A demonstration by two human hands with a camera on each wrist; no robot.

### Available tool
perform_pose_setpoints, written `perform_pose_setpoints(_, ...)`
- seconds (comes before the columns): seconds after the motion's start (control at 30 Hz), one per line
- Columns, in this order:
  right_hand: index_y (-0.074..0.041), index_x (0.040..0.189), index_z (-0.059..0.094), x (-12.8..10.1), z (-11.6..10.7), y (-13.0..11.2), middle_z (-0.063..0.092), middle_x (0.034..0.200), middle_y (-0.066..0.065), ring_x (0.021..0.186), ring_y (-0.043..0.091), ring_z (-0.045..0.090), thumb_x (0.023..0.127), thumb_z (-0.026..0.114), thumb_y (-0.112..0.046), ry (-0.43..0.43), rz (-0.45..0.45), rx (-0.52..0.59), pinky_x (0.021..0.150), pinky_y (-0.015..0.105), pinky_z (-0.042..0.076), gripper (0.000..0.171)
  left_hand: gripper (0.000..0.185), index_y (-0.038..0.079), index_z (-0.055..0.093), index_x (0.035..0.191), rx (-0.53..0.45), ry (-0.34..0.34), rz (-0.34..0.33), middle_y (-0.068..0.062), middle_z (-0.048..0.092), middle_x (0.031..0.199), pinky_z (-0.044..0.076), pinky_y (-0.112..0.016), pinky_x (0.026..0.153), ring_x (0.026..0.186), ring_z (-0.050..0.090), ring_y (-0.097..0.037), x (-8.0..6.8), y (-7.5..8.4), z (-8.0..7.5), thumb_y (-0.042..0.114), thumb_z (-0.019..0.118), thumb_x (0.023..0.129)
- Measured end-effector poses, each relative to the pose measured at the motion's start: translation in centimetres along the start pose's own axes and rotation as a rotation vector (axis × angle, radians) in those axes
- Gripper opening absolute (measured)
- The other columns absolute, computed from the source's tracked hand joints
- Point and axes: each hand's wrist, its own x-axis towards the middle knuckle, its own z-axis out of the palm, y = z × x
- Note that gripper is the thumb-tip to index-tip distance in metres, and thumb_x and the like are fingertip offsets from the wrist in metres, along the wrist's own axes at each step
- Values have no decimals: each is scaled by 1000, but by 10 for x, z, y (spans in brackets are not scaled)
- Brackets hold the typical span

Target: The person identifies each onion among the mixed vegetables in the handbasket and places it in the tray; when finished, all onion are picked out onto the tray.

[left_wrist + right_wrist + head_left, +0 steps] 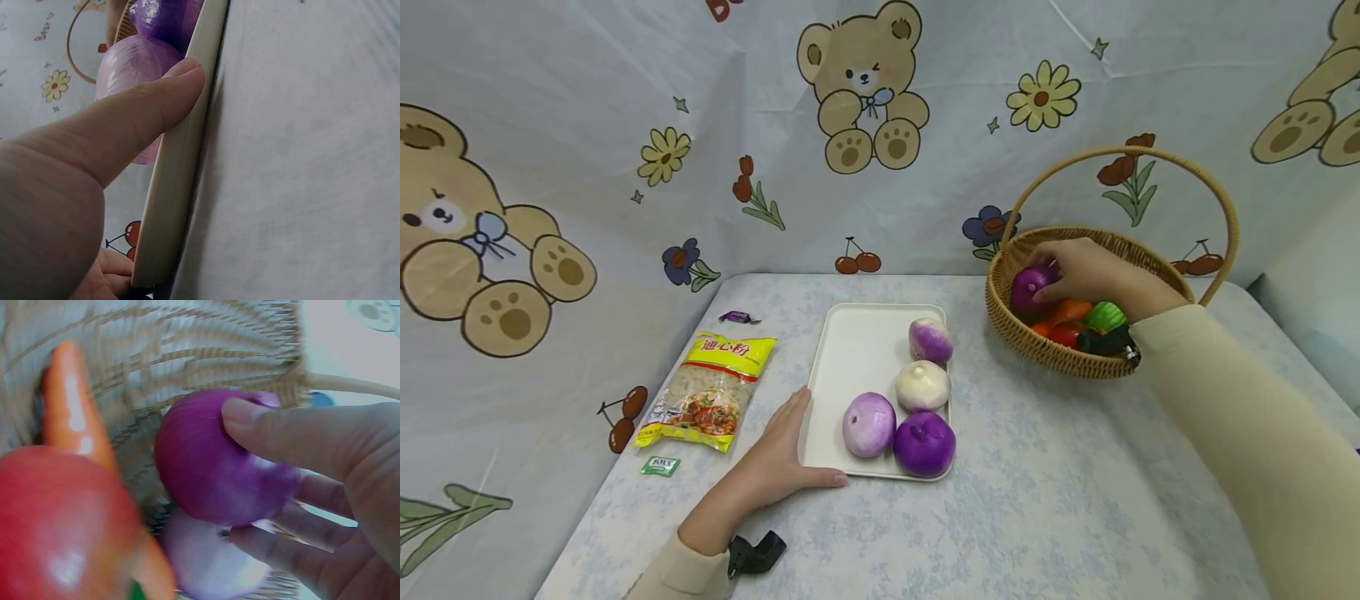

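Note:
In the head view my right hand [1078, 271] reaches into the wicker basket [1052, 357] and grips a purple onion [212, 456] between thumb and fingers. Beneath it in the right wrist view lies a paler purple onion [209, 553]. My left hand [771, 462] rests at the near left corner of the white tray [850, 350], its fingers along the left side and its thumb straight along the front rim. The tray bears a light purple onion [868, 425], a dark purple one [925, 444], a white bulb [922, 386] and a purple-and-white bulb [930, 340].
The basket also holds a carrot [75, 406], a red round tomato-like item [62, 519] and a green ridged item [1105, 317]; its tall handle [1228, 217] arches above. Left of the tray lie a yellow pasta bag [703, 392], a purple wrapped candy [739, 317] and a green packet [660, 466].

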Motion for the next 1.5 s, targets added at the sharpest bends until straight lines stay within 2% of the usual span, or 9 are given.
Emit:
perform_pose_setpoints(0.13, 3, 126, 68, -1, -15, -4, 70, 116, 21, 108, 40, 64, 97, 74, -5, 62, 12, 15, 94, 60, 52, 30, 146, 0, 10, 168, 1, 5, -3, -21, 10, 173, 15, -61, 122, 158, 8, -38, -1, 1, -1, 68, 91, 67)
perform_pose_setpoints(0.2, 3, 125, 68, 0, -19, -4, 70, 115, 22, 107, 41, 64, 99, 71, -6, 61, 14, 7, 93, 60, 51, 28, 146, 1, 10, 168, 4, 7, -6, -21, 10, 173, 15, -61, 122, 158, 8, -38, 0, 1, -1, 68, 91, 67)
perform_pose_setpoints(0.43, -3, 134, 67, 2, -1, 6, 68, 127, 21, 119, 44, 62, 96, 79, -16, -130, 2, 63, 98, 61, 51, 42, 146, 1, 10, 168, 1, 6, 7, -21, 10, 173, 15, -61, 122, 158, 7, -38, 1, -2, 0, 69, 91, 67)
perform_pose_setpoints(0.6, -5, 140, 64, 7, 10, 4, 68, 127, 21, 118, 42, 61, 92, 85, -19, -185, -52, 6, 98, 62, 50, 54, 146, 0, 10, 168, -3, 9, 9, -21, 10, 173, 14, -60, 122, 158, 8, -38, 0, -3, 1, 68, 91, 67)
perform_pose_setpoints(0.9, -2, 137, 62, 11, 17, 1, 70, 120, 16, 109, 37, 64, 90, 87, -16, -145, -66, -86, 93, 58, 54, 55, 145, -1, 11, 167, 1, 13, 14, -22, 11, 172, 15, -61, 122, 157, 8, -39, 0, -2, -1, 68, 91, 67)
perform_pose_setpoints(1.03, -1, 141, 59, 6, 10, 1, 69, 125, 20, 113, 39, 64, 94, 83, -18, -128, -64, -71, 95, 60, 53, 56, 146, -1, 11, 167, -3, 0, 7, -22, 10, 173, 15, -60, 122, 157, 8, -39, 0, -1, 0, 68, 91, 67)
perform_pose_setpoints(1.13, -2, 144, 57, 0, -4, -3, 66, 129, 22, 115, 41, 63, 96, 80, -22, -97, -55, -38, 95, 61, 53, 57, 146, -1, 11, 167, -3, -6, -1, -22, 11, 173, 15, -61, 122, 157, 8, -39, 1, -1, 1, 68, 91, 68)
perform_pose_setpoints(1.33, -9, 152, 50, -13, -32, -35, 61, 138, 22, 120, 41, 60, 99, 77, -34, -25, -46, 53, 96, 61, 52, 64, 146, 0, 11, 168, 9, 0, -14, -20, 11, 173, 15, -61, 122, 157, 8, -39, 0, -1, 2, 68, 91, 67)
perform_pose_setpoints(1.5, -13, 151, 53, -20, -32, -72, 63, 138, 18, 119, 37, 64, 97, 80, -31, 60, -147, 135, 97, 57, 54, 63, 146, 0, 11, 168, 20, 7, -2, -20, 11, 173, 14, -60, 122, 157, 8, -38, 0, -2, 2, 68, 92, 66)
